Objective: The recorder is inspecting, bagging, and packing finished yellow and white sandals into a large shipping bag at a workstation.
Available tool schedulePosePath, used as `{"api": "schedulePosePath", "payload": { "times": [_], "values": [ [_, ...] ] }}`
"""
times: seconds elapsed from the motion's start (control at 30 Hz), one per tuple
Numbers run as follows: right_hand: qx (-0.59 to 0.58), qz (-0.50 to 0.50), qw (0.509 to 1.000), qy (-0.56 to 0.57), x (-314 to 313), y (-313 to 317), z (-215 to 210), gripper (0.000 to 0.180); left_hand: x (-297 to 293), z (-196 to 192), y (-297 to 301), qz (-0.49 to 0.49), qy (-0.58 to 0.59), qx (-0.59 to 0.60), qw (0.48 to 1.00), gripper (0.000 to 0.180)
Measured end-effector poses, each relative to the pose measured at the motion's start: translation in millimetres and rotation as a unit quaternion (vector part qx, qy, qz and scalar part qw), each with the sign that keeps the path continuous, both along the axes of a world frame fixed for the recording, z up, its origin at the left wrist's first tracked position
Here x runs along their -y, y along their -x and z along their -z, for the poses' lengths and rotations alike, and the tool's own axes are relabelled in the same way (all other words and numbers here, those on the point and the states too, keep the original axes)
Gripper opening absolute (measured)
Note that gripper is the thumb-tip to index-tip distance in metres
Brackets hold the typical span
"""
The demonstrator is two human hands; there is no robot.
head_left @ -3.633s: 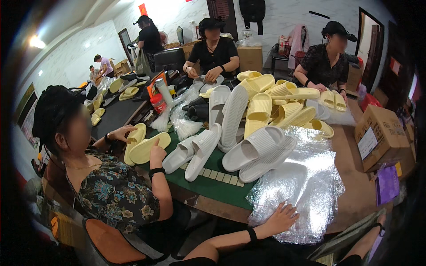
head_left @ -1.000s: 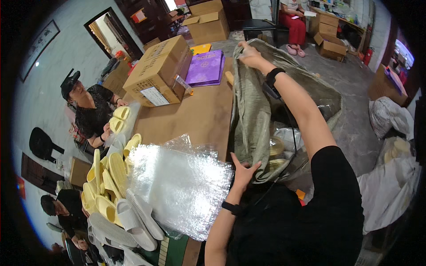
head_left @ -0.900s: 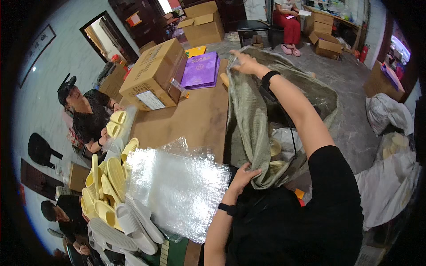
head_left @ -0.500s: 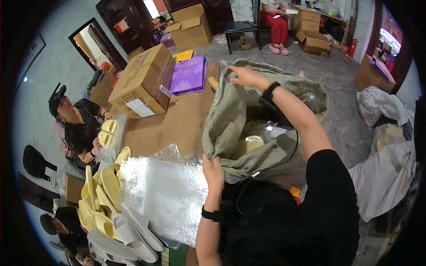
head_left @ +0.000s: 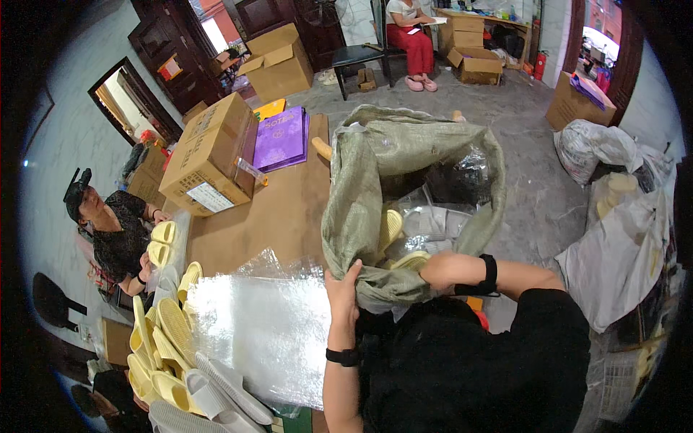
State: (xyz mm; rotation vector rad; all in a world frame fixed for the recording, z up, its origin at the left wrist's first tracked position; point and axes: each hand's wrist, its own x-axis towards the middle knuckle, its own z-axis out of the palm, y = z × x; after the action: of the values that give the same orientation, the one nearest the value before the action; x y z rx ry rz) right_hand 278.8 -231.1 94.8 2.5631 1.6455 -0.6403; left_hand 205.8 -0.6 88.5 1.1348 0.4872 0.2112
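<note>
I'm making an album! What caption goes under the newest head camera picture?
Left hand grips an open green sack, right hand at its near edge, yellow slippers inside.

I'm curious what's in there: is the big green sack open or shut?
Open: the green sack gapes wide at its mouth, and yellow slippers show inside. The left hand holds its rim.

Left hand gripping, right arm bent

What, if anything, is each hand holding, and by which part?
The left hand holds the woven sack by its near-left rim; whether the right hand grips anything cannot be told.
</note>
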Motion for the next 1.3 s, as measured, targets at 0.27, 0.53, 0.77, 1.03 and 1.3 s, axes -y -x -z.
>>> {"api": "schedulePosePath", "payload": {
  "times": [0.27, 0.53, 0.77, 1.03, 1.3],
  "values": [
    [0.094, -0.022, 0.984, -0.148, -61.2, 61.5, -91.2, 0.022, -7.7, -19.2, 36.2, 0.017, -0.012, 0.024, 0.999, 0.053],
    [-0.033, -0.075, 0.964, -0.253, -75.0, 40.4, -143.0, 0.019, -13.8, -29.9, 49.6, 0.007, -0.013, 0.120, 0.993, 0.058],
    [-0.103, -0.067, 0.972, -0.198, -75.6, 32.9, -123.4, 0.018, -12.6, -35.7, 88.5, 0.004, -0.222, 0.041, 0.974, 0.048],
    [-0.187, -0.144, 0.845, -0.480, -119.9, 80.0, -154.2, 0.017, -21.4, -94.3, 154.2, -0.129, -0.297, 0.066, 0.944, 0.023],
    [-0.444, -0.687, 0.271, -0.508, -153.2, 155.6, -197.1, 0.043, -7.3, -35.0, 206.1, -0.212, -0.517, -0.077, 0.826, 0.016]
  ]
}}
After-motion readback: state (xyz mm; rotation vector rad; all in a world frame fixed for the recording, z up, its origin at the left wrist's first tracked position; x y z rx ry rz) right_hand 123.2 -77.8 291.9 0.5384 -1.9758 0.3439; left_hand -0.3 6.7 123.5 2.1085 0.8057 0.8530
